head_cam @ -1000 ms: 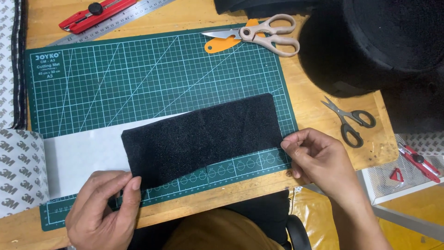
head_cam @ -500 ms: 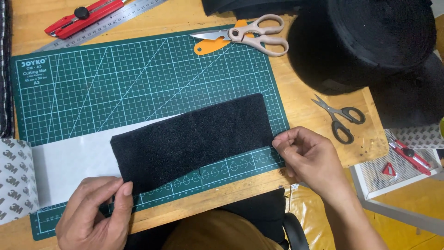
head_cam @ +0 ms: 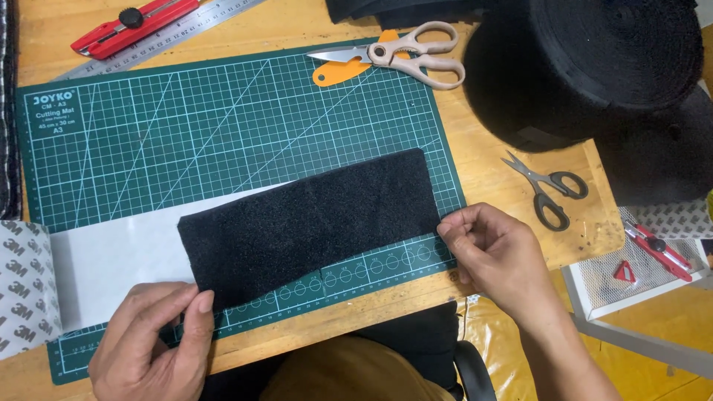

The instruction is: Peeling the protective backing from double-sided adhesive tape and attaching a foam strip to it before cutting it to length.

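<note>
A black fuzzy fabric strip [head_cam: 312,223] lies slanted across the lower part of a green cutting mat [head_cam: 186,126]. My left hand [head_cam: 152,345] pinches its lower left corner near the mat's front edge. The strip's right end is pinched by my right hand [head_cam: 494,256]. A white backing sheet [head_cam: 119,256] runs out from under the strip to the left, ending in a curled printed liner [head_cam: 26,286].
Beige-handled scissors [head_cam: 405,56] with an orange sheath lie at the mat's top right. A big black fabric roll [head_cam: 587,67] stands at the back right, small black scissors [head_cam: 549,189] beside it. A red utility knife [head_cam: 130,26] and steel ruler [head_cam: 160,37] lie top left. A mesh tray [head_cam: 639,275] holds another red knife.
The view has drifted, so everything sits slightly left and lower in frame. Both hands keep their pinch on the strip's ends; the strip looks stretched a bit flatter.
</note>
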